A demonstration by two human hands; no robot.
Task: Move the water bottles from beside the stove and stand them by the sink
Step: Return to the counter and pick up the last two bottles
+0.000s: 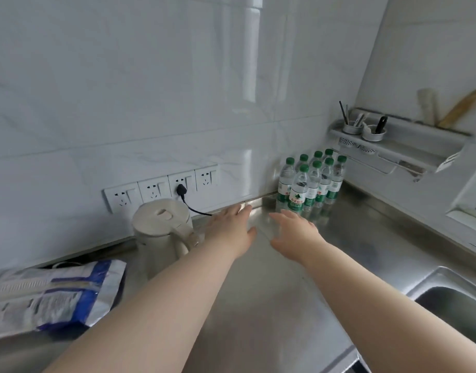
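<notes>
Several clear water bottles (313,181) with green caps and green labels stand upright in a tight cluster in the back corner of the steel counter (271,297). My left hand (232,224) hovers over the counter left of the bottles, fingers apart, holding nothing. My right hand (296,232) is stretched out just in front of the nearest bottle, fingers spread, apart from it. The sink (457,302) shows at the lower right edge.
A white electric kettle (164,232) stands left of my left hand, its black cord plugged into a wall socket strip (161,188). A blue-and-white bag (54,294) lies at the left. A wall rack (387,142) with utensil cups hangs above the bottles, at the right.
</notes>
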